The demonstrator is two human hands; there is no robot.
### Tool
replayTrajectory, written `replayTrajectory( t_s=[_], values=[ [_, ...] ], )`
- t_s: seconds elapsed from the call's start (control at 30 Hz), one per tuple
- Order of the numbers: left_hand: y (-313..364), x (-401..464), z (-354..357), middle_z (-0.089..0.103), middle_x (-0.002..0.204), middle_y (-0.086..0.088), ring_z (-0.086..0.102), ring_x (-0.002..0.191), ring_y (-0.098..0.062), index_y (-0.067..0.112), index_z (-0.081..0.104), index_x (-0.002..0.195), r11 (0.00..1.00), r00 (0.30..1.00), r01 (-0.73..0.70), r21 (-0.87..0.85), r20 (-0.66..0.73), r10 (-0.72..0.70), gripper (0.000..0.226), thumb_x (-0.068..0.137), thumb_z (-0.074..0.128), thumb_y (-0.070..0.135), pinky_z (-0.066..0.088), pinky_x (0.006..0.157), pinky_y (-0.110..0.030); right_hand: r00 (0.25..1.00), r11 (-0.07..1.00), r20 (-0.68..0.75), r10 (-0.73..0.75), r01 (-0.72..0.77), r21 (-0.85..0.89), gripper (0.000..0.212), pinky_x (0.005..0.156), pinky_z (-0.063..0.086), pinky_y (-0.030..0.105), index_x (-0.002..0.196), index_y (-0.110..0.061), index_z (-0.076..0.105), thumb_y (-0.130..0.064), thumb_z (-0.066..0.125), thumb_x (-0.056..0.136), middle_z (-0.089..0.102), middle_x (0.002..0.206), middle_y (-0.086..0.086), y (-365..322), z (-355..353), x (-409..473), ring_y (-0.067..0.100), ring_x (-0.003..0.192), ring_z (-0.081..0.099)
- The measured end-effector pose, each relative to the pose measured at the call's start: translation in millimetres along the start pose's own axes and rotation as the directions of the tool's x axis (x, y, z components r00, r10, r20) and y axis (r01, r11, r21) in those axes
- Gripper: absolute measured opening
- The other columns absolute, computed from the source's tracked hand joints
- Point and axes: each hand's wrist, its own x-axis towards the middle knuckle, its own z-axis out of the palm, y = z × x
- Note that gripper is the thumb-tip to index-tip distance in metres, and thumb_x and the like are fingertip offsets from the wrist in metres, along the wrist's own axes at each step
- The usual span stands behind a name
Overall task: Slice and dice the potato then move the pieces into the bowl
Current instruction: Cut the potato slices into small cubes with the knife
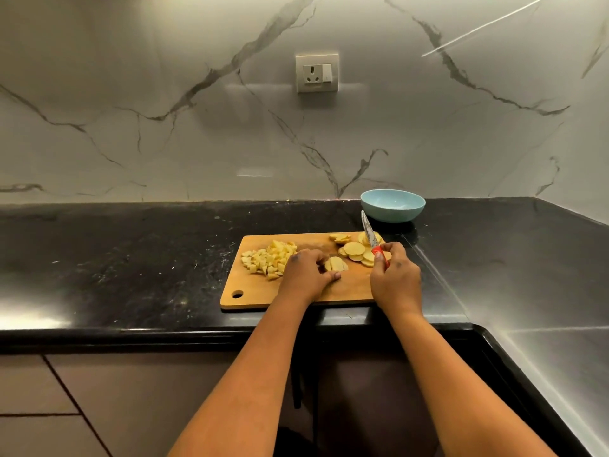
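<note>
The left hand pinches a small stack of potato slices steady for dicing. The right hand grips the red-handled knife, blade raised. Diced pieces lie left of the hands; the blue bowl waits beyond the right, seemingly empty.

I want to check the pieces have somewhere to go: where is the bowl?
The bowl sits on the counter by the wall, just beyond the board's far right corner.

Board: on counter, near its front edge
Diced pieces: board's left part
Slices: board's right part
Bowl: behind board's right end, on counter
</note>
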Motion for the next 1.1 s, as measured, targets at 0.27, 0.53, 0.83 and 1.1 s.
replayTrajectory(
  t_s=[0.27,0.53,0.83,1.1],
  values=[
    [35.9,4.6,25.0,0.051,0.138,-0.011,0.039,0.13,-0.029,0.014,0.051,0.137,0.969,0.999,0.026,0.246,-0.04,-0.016,0.065,0.09,0.054,0.06,0.04,0.103,-0.039,1.0,0.999,-0.019,-0.002,0.003,0.037,0.019,0.053,0.032,0.021,0.115,-0.008,0.055,-0.016,0.048,0.099,0.058,0.086,0.003,3.4,2.7,0.9,0.014,0.071,0.048],
    [30.9,14.8,17.8,0.057,0.129,-0.006,0.046,0.123,-0.023,0.015,0.06,0.123,0.971,0.994,-0.094,0.218,0.07,0.081,0.033,0.096,0.057,0.033,0.039,0.103,-0.034,1.0,0.998,-0.017,-0.004,0.005,0.058,0.017,0.052,0.032,0.016,0.113,-0.01,0.055,-0.017,0.049,0.1,0.057,0.079,0.0,4.9,3.7,1.5,0.008,0.065,0.049],
    [16.4,22.5,-25.0,0.057,0.135,0.005,0.051,0.125,-0.014,0.027,0.061,0.129,0.98,0.887,-0.198,0.034,0.432,0.165,0.038,0.092,0.067,0.026,0.043,0.107,-0.034,1.0,0.999,-0.004,-0.004,0.004,0.043,0.017,0.051,0.031,0.015,0.114,-0.01,0.054,-0.017,0.048,0.1,0.055,0.079,-0.002,2.3,2.3,0.3,0.003,0.063,0.046],
    [5.5,-0.4,-4.6,0.056,0.13,-0.008,0.047,0.125,-0.024,0.015,0.057,0.135,0.944,0.987,-0.152,0.292,-0.005,0.161,0.055,0.091,0.063,0.047,0.038,0.104,-0.03,1.0,0.999,-0.001,0.005,-0.005,0.041,0.018,0.051,0.029,0.013,0.116,-0.011,0.054,-0.016,0.048,0.1,0.055,0.08,-0.001,0.9,0.5,-0.8,0.0,0.064,0.045]
  ],
)
